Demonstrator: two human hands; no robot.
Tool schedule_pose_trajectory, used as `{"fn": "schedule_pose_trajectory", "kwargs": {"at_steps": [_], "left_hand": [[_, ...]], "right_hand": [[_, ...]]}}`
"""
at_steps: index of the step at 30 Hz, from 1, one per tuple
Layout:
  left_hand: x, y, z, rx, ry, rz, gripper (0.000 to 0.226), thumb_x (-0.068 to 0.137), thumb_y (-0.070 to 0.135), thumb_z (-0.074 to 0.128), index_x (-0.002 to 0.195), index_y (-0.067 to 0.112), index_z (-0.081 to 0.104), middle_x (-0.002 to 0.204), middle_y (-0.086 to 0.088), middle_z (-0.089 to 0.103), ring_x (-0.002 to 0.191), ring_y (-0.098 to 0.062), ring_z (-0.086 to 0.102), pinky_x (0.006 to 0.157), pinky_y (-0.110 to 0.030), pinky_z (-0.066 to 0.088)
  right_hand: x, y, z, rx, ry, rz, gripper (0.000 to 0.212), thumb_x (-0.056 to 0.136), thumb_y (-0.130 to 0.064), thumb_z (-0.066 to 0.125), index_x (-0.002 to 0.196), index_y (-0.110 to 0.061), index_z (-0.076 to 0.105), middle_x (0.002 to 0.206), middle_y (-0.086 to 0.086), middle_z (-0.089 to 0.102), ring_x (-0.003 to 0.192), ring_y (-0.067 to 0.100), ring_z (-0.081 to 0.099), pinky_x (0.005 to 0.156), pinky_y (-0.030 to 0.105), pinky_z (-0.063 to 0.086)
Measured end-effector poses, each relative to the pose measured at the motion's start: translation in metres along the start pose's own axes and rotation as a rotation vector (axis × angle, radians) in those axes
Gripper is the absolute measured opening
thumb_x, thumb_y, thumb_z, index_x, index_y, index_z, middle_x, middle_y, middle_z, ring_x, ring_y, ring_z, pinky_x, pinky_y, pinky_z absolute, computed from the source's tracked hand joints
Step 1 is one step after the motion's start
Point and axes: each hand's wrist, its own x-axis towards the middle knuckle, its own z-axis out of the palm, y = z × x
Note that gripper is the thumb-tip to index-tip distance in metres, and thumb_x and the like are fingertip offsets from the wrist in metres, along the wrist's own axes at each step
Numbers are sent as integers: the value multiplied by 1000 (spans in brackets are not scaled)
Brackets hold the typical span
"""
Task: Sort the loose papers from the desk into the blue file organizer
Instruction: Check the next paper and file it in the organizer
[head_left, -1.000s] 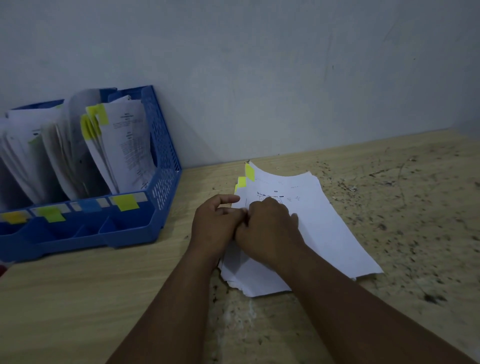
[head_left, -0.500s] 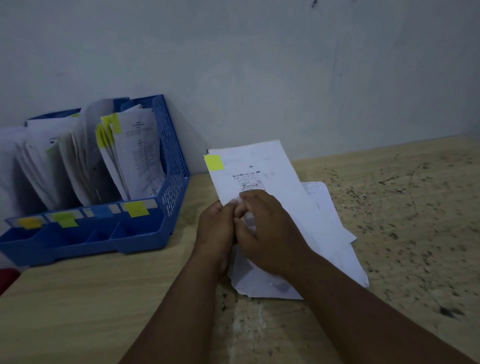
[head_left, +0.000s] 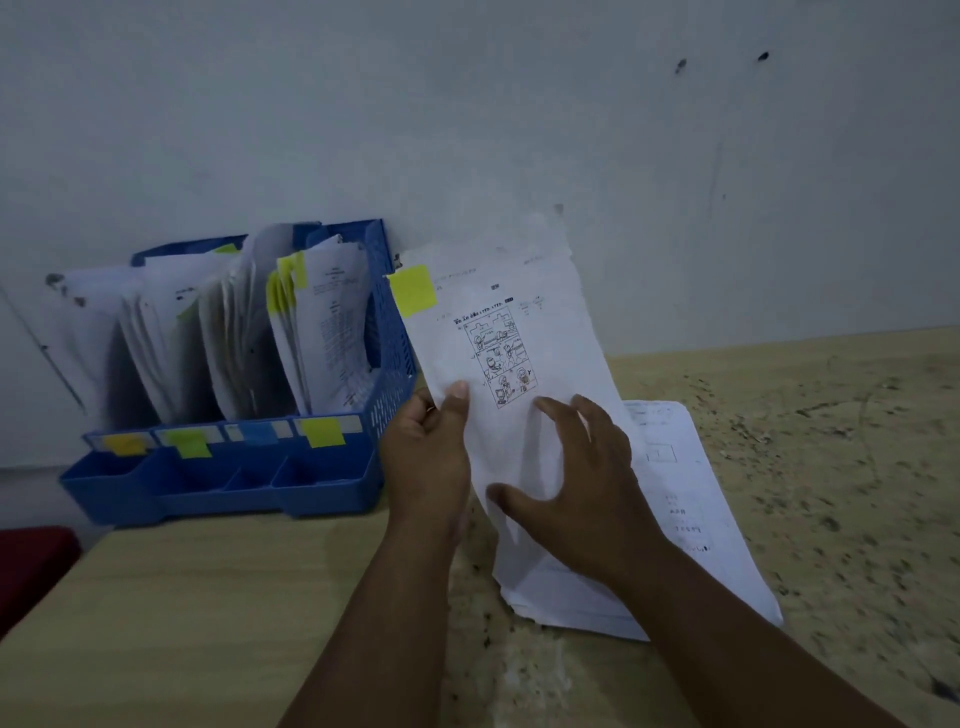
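1 blue file organizer (head_left: 332, 483), 4 paper slots, 1 lifted sheet (head_left: 514, 332), 1 desk stack (head_left: 691, 519), 2 hands

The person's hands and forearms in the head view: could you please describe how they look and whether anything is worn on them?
Both forearms are bare, with no sleeves in view. The left hand and right hand show no gloves, watch or bracelets; any ring is too small to tell.

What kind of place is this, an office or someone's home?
Probably an office or study desk, though I can't tell which. A blue organizer packed with tagged papers stands against a bare wall, a stack of printed sheets lies on the worn desk, and the hands hold a worksheet.
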Motion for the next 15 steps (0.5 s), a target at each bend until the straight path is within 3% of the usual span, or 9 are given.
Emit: {"fn": "schedule_pose_trajectory", "kwargs": {"at_steps": [6, 11, 15], "left_hand": [[-4, 30, -9, -46, 55, 88, 8, 90, 23, 74, 88, 16, 77, 84, -1, 79, 81, -16, 75, 75, -36, 62], [5, 52, -18, -110, 120, 84, 11, 81, 25, 83, 79, 15, 78, 84, -7, 78, 85, -30, 75, 77, -50, 63], [15, 72, -22, -154, 157, 148, 20, 73, 25, 88, 78, 10, 76, 83, -9, 78, 83, -31, 76, 73, -47, 63]], "right_hand": [[10, -17, 2, 113, 42, 8, 96, 74, -73, 69, 150, -53, 14, 165, -16, 4, 152, 14, 7, 107, 27, 17], [34, -31, 3, 201, 77, 58, 87, 74, -78, 62, 145, -57, 18, 161, -13, 15, 146, 21, 24, 112, 45, 38], [57, -52, -5, 286, 77, 192, 87, 79, -67, 68, 148, -56, 15, 164, -6, -3, 149, 33, 22, 109, 50, 41]]}}
